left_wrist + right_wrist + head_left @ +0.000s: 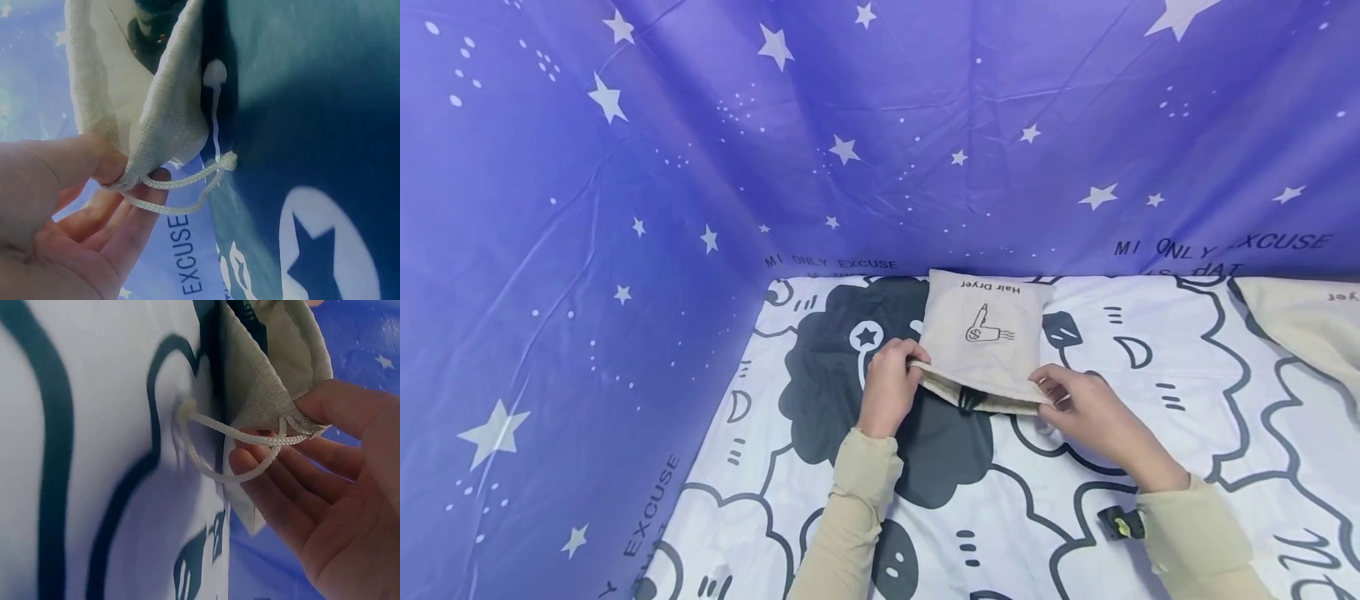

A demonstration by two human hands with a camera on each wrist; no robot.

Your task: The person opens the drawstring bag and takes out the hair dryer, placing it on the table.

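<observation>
1. Bag (981, 333), one of two in view, is lying flat near the sheet's (737, 475) far edge, its mouth facing the person
2. Left hand (891, 387) is pinching the mouth's left corner between thumb and fingers
3. Right hand (1086, 408) is pinching the right corner likewise; the two hands are gripping opposite corners, probably so that the mouth is gaping and the inside is showing
4. One dark ribbed thing (970, 399) is showing in the opening, the cloth hiding its full shape
5. Two knotted cords, a left cord (181, 183) and a right cord (219, 427), are looping slack from the corners, likely because the fingers are taking the cloth instead
6. The second bag (1307, 321) is lying along the far edge, farther right, only partly in view
</observation>
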